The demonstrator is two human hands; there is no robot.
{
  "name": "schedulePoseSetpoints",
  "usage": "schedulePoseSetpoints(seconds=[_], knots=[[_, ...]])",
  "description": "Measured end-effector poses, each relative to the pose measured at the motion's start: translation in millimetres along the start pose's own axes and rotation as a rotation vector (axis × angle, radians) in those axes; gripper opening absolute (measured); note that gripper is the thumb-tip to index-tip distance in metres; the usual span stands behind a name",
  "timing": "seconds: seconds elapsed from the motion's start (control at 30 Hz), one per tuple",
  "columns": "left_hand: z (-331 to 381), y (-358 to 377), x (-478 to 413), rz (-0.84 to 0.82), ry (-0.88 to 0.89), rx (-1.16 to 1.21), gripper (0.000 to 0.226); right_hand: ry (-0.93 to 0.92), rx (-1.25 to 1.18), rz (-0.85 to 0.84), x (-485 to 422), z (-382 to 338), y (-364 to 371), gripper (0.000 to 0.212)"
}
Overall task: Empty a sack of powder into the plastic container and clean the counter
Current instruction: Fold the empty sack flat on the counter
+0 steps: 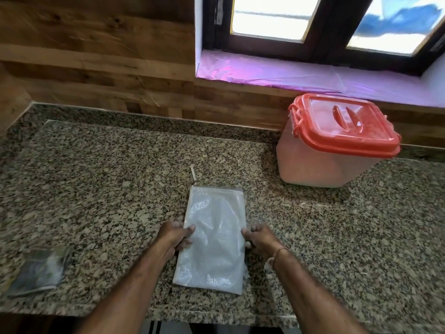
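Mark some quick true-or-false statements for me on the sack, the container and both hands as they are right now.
1. The sack lies flat on the counter. True.
2. The lid is off the container. False: the lid sits closed on top of it.
3. The left hand and the right hand grip the sack's two long edges. True.
4. The container stands to the left of the sack. False: it stands to the right of the sack, towards the back of the counter, apart from it.
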State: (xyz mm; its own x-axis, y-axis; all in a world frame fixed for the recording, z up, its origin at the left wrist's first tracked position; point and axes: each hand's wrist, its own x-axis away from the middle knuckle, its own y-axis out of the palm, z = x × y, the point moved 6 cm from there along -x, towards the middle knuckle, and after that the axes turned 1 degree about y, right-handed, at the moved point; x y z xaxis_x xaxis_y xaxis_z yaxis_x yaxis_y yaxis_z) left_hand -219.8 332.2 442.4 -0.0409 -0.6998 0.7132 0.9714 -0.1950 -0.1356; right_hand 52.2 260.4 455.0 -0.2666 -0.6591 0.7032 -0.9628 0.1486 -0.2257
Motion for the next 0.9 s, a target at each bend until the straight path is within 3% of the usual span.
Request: schedulePoseSetpoints(seconds=[0.07, 0.17, 0.4, 0.5, 0.7, 0.83, 0.9], knots=[[3, 0, 6, -0.019, -0.015, 0.035, 0.058, 0.057, -0.133, -0.030, 2, 0, 4, 0.035], [28, -2, 17, -0.030, 0.041, 0.041, 0.046, 0.066, -0.242, -0.070, 4, -21, 6, 0.025], [114, -18, 37, 0.094, 0.353, 0.106, 0.034, -0.198, -0.408, -0.047, 15, -113, 1, 0.031], [109, -20, 45, 0.114, 0.370, 0.071, 0.031, -0.227, -0.307, -0.042, 19, -109, 3, 0.036], [18, -15, 43, 0.138, 0.152, -0.036, 0.034, -0.101, -0.019, 0.084, 11, -29, 14, 0.055], [-15, -13, 47, 0.242, 0.111, -0.094, 0.034, -0.108, 0.158, 0.137, 9, 0, 20, 0.028], [-16, -12, 46, 0.283, 0.116, -0.115, 0.046, -0.098, 0.164, 0.143, 10, 0, 22, 0.025]])
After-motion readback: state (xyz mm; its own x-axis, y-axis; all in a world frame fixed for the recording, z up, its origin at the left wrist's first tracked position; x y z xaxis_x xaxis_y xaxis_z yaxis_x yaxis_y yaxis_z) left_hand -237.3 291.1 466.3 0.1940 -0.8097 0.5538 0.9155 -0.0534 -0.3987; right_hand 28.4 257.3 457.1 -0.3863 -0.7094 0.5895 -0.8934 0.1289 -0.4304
